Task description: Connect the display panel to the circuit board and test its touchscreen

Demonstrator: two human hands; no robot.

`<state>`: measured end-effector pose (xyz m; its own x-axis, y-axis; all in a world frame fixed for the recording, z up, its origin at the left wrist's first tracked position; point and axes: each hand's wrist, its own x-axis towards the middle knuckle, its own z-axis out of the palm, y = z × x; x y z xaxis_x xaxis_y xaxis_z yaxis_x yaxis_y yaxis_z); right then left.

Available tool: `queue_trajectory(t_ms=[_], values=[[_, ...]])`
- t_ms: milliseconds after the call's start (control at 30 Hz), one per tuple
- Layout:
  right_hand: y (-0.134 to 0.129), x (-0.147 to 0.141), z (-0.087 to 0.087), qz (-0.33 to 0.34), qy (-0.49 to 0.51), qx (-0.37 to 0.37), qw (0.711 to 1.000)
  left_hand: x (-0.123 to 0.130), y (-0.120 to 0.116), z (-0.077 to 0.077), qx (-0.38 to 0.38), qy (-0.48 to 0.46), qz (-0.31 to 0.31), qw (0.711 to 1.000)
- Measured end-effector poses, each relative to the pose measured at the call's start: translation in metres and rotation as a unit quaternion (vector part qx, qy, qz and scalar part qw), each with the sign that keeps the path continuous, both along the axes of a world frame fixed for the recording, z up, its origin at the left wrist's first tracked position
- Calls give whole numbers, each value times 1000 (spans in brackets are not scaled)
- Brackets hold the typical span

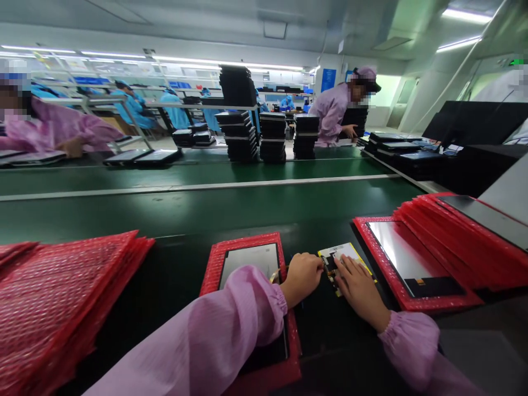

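Observation:
A small white panel (348, 252) with yellow edging and a dark circuit strip lies on the dark bench between my hands. My left hand (304, 278) is closed, its fingertips pinched at the strip on the panel's left edge; whatever they grip is hidden. Flat across the panel rests my right hand (358, 286), fingers stretched out and touching its surface. Under my left forearm a display screen (252, 258) lies on red bubble wrap (212, 269), partly covered by the sleeve. Another display screen (406, 253), glossy with a dark lower strip, sits on red bubble wrap to the right.
Red bubble-wrap sheets (61, 297) are piled at left, and more red packs (454, 242) at right. Beyond runs a green conveyor belt (198, 209). Stacks of black trays (237, 137) stand across it. Co-workers in pink (334, 113) are on the far side.

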<state>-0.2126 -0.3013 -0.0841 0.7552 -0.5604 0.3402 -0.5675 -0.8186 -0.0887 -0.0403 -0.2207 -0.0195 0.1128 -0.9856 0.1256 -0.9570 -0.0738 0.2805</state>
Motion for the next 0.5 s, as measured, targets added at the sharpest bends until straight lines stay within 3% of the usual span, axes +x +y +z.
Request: queue_trajectory(t_ms=[500], values=[[0, -1, -2, 19, -12, -39, 999, -3, 0, -1, 6, -2, -28, 1000]])
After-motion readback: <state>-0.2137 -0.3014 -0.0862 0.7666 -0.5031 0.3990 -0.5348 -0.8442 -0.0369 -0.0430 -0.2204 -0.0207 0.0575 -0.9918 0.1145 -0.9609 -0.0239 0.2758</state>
